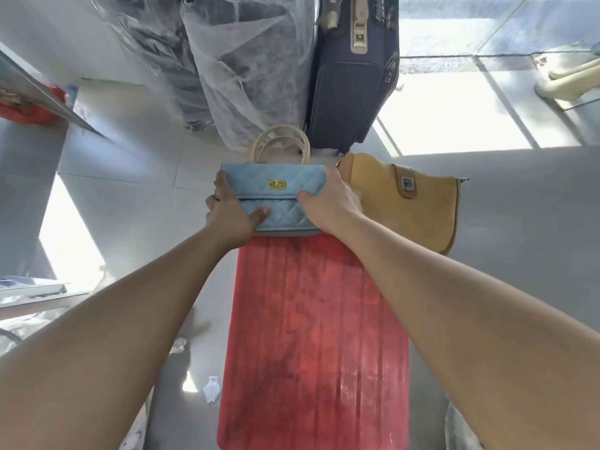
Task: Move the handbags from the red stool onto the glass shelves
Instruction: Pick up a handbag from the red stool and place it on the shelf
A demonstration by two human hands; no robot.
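A light blue quilted handbag (276,193) with a gold clasp and cream handles stands at the far end of the long red stool (311,336). My left hand (232,211) grips its left side, thumb across the front. My right hand (331,201) grips its right side, fingers curled round the edge. A mustard-yellow handbag (406,206) lies tilted at the stool's far right corner, just beyond my right hand. Glass shelves show at the left edge (42,92) and at the upper right (565,76).
A dark blue suitcase (354,76) and plastic-wrapped luggage (233,60) stand right behind the stool. Cream high-heeled shoes (571,82) sit on the right glass shelf. Red items (29,108) lie under the left shelf. Paper scraps (212,388) litter the grey tile floor.
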